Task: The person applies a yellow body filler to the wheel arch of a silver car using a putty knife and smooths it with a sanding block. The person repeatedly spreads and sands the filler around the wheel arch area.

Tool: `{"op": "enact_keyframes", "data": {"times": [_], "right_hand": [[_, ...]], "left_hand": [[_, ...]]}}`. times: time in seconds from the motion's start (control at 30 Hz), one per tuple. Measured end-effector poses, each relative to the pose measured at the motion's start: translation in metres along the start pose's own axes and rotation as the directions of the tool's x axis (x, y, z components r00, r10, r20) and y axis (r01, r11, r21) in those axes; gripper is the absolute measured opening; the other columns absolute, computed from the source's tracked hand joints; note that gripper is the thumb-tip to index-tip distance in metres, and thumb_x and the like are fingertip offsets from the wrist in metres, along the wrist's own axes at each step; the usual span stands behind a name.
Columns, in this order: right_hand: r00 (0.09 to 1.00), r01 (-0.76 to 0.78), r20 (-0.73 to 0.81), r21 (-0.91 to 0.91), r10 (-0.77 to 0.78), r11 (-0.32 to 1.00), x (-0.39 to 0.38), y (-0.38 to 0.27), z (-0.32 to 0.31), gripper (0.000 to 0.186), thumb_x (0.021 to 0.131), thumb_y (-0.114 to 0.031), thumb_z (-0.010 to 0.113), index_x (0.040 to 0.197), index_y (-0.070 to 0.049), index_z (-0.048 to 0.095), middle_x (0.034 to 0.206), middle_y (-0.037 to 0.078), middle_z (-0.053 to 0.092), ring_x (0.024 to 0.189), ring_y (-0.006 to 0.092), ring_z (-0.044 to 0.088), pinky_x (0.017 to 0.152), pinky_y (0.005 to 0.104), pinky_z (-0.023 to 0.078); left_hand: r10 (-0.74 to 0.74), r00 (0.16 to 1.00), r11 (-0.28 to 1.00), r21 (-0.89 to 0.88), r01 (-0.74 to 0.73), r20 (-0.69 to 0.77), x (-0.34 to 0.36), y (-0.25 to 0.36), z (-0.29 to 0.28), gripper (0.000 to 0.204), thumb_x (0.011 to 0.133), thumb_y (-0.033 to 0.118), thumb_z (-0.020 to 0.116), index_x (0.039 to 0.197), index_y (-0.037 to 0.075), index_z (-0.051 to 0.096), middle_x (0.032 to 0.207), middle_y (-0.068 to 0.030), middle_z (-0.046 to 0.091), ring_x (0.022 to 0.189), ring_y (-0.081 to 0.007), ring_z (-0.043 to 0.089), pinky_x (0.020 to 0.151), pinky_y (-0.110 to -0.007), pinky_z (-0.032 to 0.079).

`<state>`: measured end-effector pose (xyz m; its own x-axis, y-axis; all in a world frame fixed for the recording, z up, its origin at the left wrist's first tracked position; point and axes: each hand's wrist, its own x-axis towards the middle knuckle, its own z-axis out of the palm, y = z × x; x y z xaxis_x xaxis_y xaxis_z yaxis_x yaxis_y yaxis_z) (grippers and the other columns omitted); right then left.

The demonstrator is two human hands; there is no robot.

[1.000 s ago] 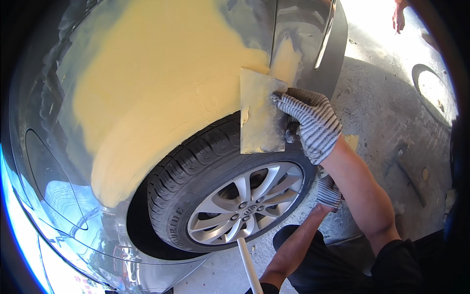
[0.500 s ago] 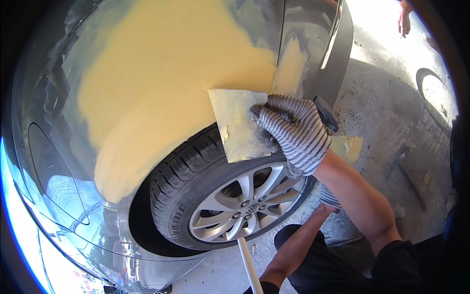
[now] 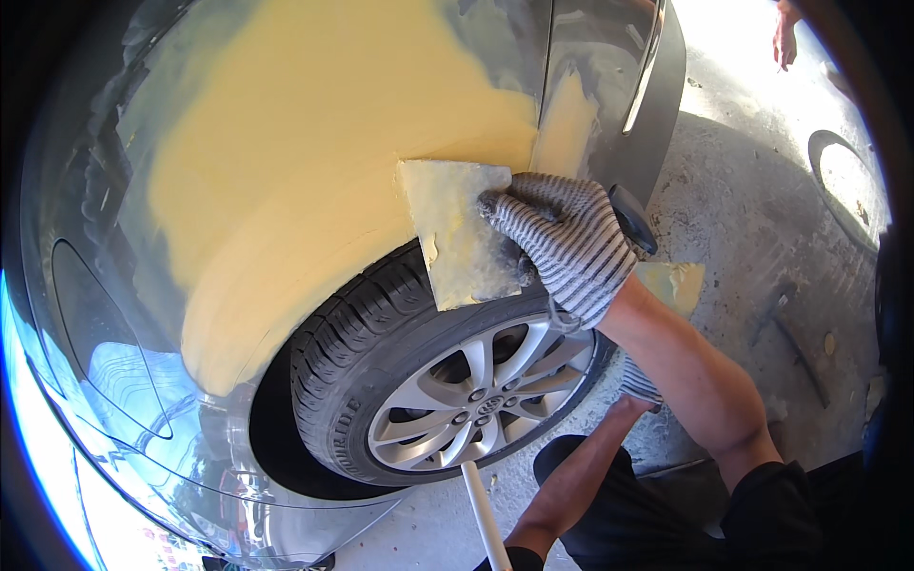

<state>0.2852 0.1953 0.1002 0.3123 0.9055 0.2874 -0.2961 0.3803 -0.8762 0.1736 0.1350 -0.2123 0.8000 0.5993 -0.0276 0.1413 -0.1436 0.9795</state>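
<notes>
My right hand (image 3: 571,243), in a grey-and-white striped glove, pinches a pale, putty-smeared spreader (image 3: 457,233) between thumb and fingers. The spreader's upper left edge lies against the yellow filler (image 3: 324,143) on the grey car's rear panel, just above the wheel arch. Its lower part overlaps the tyre (image 3: 357,333) in view. My left hand (image 3: 641,381), also in a striped glove, is mostly behind my right forearm, its fingers hidden. Close to that hand, a flat board (image 3: 676,285) with yellow filler on it sticks out past my right wrist; its hold is hidden.
The silver wheel (image 3: 486,404) sits in the arch below the panel. A white rod (image 3: 486,514) rises from the lower edge. Right of the car is the concrete floor (image 3: 733,209), with a dark strip (image 3: 804,362) on it. Another person's hand (image 3: 784,43) shows at the top right.
My right hand and the spreader have shifted slightly up and left along the filler's lower edge. My left hand and the board look nearly unmoved.
</notes>
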Motion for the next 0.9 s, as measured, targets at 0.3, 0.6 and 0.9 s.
{"op": "enact_keyframes", "data": {"times": [0.3,0.6,0.9], "right_hand": [[0.993,-0.095,-0.052,0.116,0.102,0.989,-0.002,0.000,-0.002,0.031,0.090,-0.022,0.067,0.108,0.003,0.068,0.092,0.015,0.072,0.077,0.0147,0.067,0.069,0.0267,0.056],[0.986,-0.128,-0.096,0.126,0.140,0.984,-0.003,0.005,-0.011,0.031,0.089,-0.022,0.068,0.107,0.003,0.069,0.090,0.014,0.072,0.074,0.0132,0.066,0.066,0.0258,0.056],[0.980,-0.113,-0.141,0.187,0.141,0.976,-0.001,0.018,-0.017,0.031,0.089,-0.022,0.069,0.109,0.001,0.069,0.080,0.008,0.070,0.060,0.0106,0.063,0.053,0.0234,0.053]], "left_hand": [[0.003,1.000,1.000,-0.011,-0.003,0.005,0.001,0.001,0.000,0.029,0.096,0.010,0.047,0.123,0.000,0.052,0.117,-0.0123,0.060,0.104,-0.0226,0.058,0.089,-0.036,0.047],[-0.004,1.000,1.000,-0.031,0.004,-0.016,-0.001,0.002,0.000,0.030,0.097,0.011,0.048,0.124,0.001,0.051,0.122,-0.0124,0.059,0.109,-0.0236,0.056,0.094,-0.037,0.046],[0.018,0.995,0.998,-0.065,-0.025,-0.098,-0.001,0.008,0.000,0.031,0.097,0.013,0.048,0.126,0.001,0.050,0.126,-0.0125,0.058,0.115,-0.0245,0.054,0.098,-0.038,0.044]]}}
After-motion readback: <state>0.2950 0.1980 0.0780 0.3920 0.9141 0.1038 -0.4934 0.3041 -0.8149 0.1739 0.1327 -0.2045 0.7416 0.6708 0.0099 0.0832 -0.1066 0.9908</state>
